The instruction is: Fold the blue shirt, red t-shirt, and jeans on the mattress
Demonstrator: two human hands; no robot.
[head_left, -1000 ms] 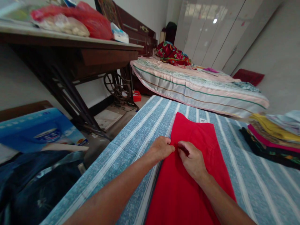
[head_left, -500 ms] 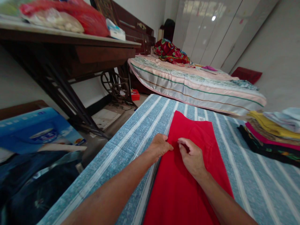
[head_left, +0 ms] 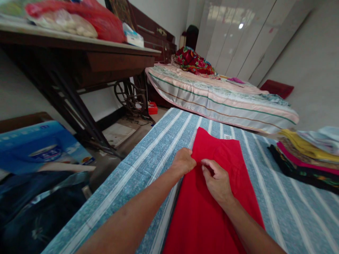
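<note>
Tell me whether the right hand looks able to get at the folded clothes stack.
Probably yes: only red fabric and striped cloth lie between the right hand and the folded clothes stack, with nothing upright blocking.

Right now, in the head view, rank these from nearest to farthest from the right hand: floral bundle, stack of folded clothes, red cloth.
From the right hand:
1. Red cloth: directly beneath it.
2. Stack of folded clothes: off to the right, on the striped cover.
3. Floral bundle: far back, on the bed beyond.
</note>
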